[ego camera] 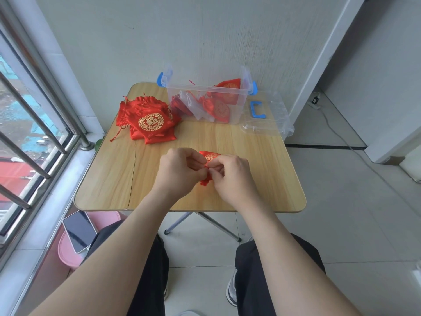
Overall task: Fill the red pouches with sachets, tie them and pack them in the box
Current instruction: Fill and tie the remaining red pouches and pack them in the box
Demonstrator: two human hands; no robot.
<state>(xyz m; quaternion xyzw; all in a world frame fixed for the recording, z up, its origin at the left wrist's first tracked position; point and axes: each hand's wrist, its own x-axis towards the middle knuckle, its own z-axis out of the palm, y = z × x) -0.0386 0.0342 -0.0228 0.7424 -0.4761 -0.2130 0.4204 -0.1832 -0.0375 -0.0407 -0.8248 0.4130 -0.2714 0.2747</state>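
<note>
Currently, frame centre: your left hand [180, 169] and right hand [230, 176] both pinch the red pouch's [210, 156] drawstring; uneven pulling risks a loose knot.

This looks like a home, in a corner beside a window rather than a workplace. The small folding table with a pale wood-grain top [102, 179] and crossed metal legs [205, 221] is light household furniture, set on a floor of large pale grey tiles [341, 201]. Behind the table rises a plain white textured wall [182, 42]. Left of the table is a sliding window [27, 137] with steel security bars [45, 128], giving a view down onto rooftops, so the room is on an upper storey. Below the table's near left corner a smartphone [79, 231] lies on a round pink plastic stool [66, 254]. Right of the table, a white power strip [315, 101] and its grey cable [341, 135] lie on the floor.
</note>
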